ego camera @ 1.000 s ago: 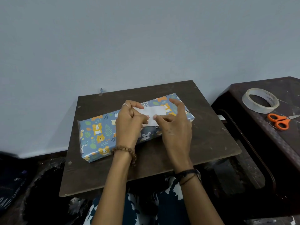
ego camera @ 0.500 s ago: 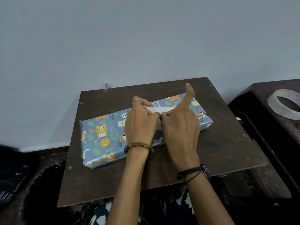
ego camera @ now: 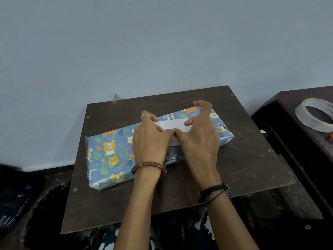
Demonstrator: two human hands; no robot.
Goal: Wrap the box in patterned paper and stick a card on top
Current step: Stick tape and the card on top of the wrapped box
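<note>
Nearest to me, my two forearms reach forward over the near edge of the dark brown wooden board (ego camera: 234,159) that serves as the work surface. A brown beaded bracelet (ego camera: 149,166) circles my left wrist and black cord bands (ego camera: 214,193) circle my right.

Beyond them, my left hand (ego camera: 151,139) lies palm down on the long flat box wrapped in blue paper printed with bears and leaves (ego camera: 110,156), which lies slantwise on the board with its left end closer to me. That hand grips nothing: it presses flat, a ringed finger stretched along the far edge of the plain white rectangular card (ego camera: 172,126) lying on the box's top face.

My right hand (ego camera: 200,136) sits just beside it, thumbs meeting over the card's near part. Its fingers are arched and spread, tips pressing down at the card's right end and on the paper beyond, so it too is open and clasps nothing.

Off to the right, on a separate dark table (ego camera: 288,101), sits a roll of clear tape (ego camera: 313,114). Farthest back stands a plain pale blue-grey wall (ego camera: 162,42).
</note>
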